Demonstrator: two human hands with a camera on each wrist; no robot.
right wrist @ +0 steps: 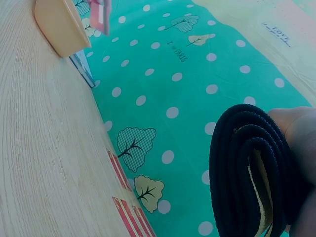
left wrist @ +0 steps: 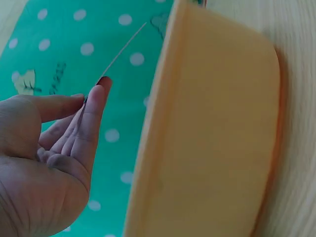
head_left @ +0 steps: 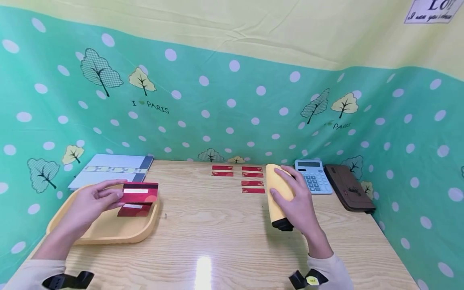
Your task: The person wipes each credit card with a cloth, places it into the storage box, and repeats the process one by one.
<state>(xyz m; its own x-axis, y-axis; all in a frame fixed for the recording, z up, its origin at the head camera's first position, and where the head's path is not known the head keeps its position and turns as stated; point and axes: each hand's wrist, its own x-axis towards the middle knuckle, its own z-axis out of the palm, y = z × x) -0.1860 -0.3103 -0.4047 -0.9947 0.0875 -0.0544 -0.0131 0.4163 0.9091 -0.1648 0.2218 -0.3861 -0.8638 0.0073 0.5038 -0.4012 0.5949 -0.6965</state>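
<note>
My left hand (head_left: 92, 203) pinches a red card (head_left: 139, 192) with a dark stripe and a white strip between thumb and fingers. It is over the yellow tray (head_left: 139, 237); the left wrist view shows the card (left wrist: 123, 48) nearly edge-on. Just below it, another red card (head_left: 134, 210) overlaps the tray in the head view. My right hand (head_left: 299, 201) grips a soft yellow bundle (head_left: 276, 193) with a dark end, standing on the slant above the table. The right wrist view shows that end as folded dark layers (right wrist: 237, 168) with yellow inside.
Several red cards (head_left: 252, 183) lie in short rows at the table's back middle. Behind my right hand are a blue calculator (head_left: 313, 177) and a brown zipped case (head_left: 348, 187). A light blue folder (head_left: 116, 167) lies behind the tray. A green dotted curtain (head_left: 217, 100) surrounds the table.
</note>
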